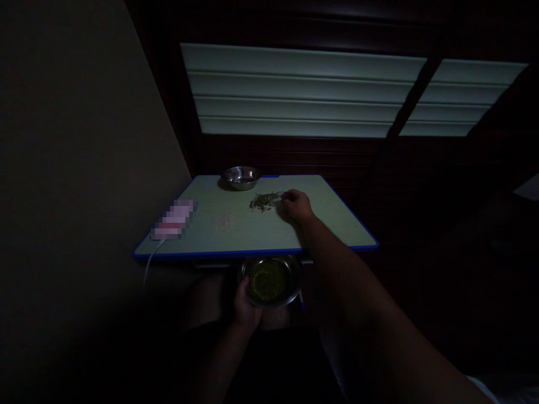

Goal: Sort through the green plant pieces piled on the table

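My left hand (pixel 248 307) grips the near left rim of a metal bowl (pixel 295 280), thumb over the edge, just below the table's front edge. Small green grains (pixel 268 280), like mung beans, lie in this bowl. Over the table, my right hand (pixel 297 205) is closed on a thin, clear piece (pixel 276 197) whose exact kind I cannot make out. The clear piece meets the right side of a loose pile of small brownish-green grains (pixel 261 202) on the tabletop.
A second metal bowl (pixel 241 178) stands at the back left of the blue-edged table (pixel 328 230). A pale patch of small bits (pixel 224 221) lies left of centre. On the left is a blurred pinkish phone-like object (pixel 174 219) with a white cable (pixel 148 262). Slatted doors (pixel 295 101) rise behind.
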A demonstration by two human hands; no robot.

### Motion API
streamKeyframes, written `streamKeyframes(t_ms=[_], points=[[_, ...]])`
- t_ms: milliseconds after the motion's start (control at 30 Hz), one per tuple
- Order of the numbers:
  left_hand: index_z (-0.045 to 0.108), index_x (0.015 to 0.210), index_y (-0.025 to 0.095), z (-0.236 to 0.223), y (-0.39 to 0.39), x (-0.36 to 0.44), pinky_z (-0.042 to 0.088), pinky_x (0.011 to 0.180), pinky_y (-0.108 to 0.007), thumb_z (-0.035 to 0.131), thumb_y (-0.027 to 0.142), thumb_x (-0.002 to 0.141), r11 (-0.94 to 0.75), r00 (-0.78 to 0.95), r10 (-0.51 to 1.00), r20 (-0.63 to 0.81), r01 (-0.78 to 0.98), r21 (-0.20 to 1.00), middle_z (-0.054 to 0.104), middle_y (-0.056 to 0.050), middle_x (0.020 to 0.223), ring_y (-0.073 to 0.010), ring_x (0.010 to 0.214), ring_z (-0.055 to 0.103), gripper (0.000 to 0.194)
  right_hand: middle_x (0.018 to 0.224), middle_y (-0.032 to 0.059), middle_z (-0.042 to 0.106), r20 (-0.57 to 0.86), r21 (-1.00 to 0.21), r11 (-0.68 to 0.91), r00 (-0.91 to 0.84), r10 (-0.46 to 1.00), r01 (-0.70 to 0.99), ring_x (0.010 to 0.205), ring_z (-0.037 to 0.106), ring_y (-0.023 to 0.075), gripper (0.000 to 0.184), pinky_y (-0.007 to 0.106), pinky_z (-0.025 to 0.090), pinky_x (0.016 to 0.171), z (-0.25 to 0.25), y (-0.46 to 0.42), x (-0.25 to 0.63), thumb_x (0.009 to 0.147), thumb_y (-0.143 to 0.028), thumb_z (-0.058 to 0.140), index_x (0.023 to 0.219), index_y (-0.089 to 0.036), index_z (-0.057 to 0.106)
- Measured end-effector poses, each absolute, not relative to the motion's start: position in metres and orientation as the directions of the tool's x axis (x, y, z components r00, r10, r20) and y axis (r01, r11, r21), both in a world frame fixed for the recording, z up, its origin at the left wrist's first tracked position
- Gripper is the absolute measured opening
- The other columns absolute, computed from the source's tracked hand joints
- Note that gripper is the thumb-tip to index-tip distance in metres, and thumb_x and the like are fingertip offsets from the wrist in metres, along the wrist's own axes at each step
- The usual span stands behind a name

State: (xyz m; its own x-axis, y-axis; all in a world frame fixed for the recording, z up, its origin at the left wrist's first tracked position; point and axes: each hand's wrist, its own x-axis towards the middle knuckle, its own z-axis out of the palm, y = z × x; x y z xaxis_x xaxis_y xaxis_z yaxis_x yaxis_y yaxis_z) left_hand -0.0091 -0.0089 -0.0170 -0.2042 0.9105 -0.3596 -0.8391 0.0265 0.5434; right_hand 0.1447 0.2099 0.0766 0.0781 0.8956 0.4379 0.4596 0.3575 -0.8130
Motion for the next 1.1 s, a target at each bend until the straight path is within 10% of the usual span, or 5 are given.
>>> streamKeyframes(t_ms=[1100], points=[[0.071, 0.098, 0.019, -0.018, -0.008, -0.010, 0.050, 0.090, -0.041, 0.059, 0.035, 0.074, 0.052, -0.178, 0.911, -0.373, -0.846, 0.530, 0.075, -0.008, 0.094, -0.0269, 0.099, 0.066, 0.031, 0.063, -0.0010, 0.062, 0.401, -0.844, 0.312, 0.129, 0.907, 0.435, 0.065, 0.056, 0.0147, 0.012, 0.027, 0.045, 0.067, 0.083, 0.203, 0.141, 0.062, -0.026, 0.054, 0.065, -0.018, 0.063]])
